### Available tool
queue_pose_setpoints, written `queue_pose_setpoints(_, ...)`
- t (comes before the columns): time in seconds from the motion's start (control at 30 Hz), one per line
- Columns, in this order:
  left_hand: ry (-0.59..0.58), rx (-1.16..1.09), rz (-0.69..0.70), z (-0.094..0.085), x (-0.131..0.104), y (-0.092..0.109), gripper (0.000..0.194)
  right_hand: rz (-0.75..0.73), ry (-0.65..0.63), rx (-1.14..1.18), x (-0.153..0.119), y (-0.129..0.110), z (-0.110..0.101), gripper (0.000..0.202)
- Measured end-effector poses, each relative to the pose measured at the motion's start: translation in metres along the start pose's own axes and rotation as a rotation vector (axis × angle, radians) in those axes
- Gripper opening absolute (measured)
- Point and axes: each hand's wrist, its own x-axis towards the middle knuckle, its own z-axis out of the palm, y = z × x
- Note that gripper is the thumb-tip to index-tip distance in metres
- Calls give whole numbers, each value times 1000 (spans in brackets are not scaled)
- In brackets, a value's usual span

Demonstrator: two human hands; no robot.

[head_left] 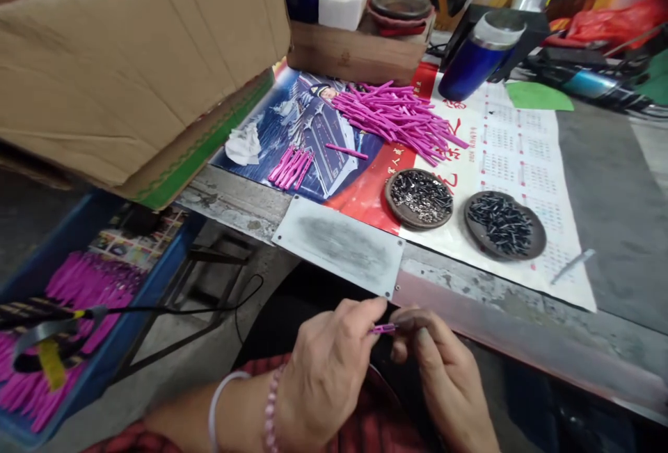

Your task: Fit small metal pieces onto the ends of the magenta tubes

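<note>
My left hand [331,352] is closed around a slim magenta stick [385,328]; only its end shows past the fingertips. My right hand [443,362] pinches right at that end, and whatever lies between its fingers is hidden. Both hands are held close together in front of the table's edge, over my lap. Above them, a pale metal plate [339,244] with a grey worn patch is fixed at the edge. A round dish [419,223] of small metal pieces stands on the table, beside a second dish [536,241] of dark, short pieces.
A large heap of magenta sticks [396,119] lies on the calendar sheet [522,161], with a smaller bunch [292,168] to its left. A cardboard box [140,63] juts in at left above a blue crate [78,397] of magenta pieces. A blue tumbler [474,63] stands behind.
</note>
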Motion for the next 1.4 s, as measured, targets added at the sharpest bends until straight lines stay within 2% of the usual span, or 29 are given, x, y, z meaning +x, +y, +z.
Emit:
queue_pose_setpoints(0.3, -44, 121, 110, 1, -6, -4, 40, -19, 18, -10, 2, -3, 8, 22)
queue_pose_setpoints(0.47, -96, 165, 137, 1, -8, -9, 44, -78, 28, -97, 1, -2, 6, 19)
queue_pose_setpoints(0.57, -105, 149, 163, 1, -8, -11, 44, -62, 23, -104, 2, -1, 4, 21)
queue_pose_setpoints(0.9, -47, 117, 206, 3, -3, -12, 36, 5, 49, 46, 4, 4, 6, 26)
queue_pose_setpoints(1.03, -31, 115, 211, 3, -2, -13, 35, 20, 54, 66, 6, 2, 7, 19)
queue_pose_setpoints(1.13, -43, 133, 215, 3, -3, -13, 34, -25, 29, -14, 6, 0, 8, 17)
queue_pose_setpoints(1.3, -69, 144, 195, 3, -4, -15, 36, -177, 50, -324, 1, 4, 10, 19)
queue_pose_setpoints(1.4, -82, 138, 200, 4, -4, -17, 37, -219, 61, -458, -2, 9, 12, 19)
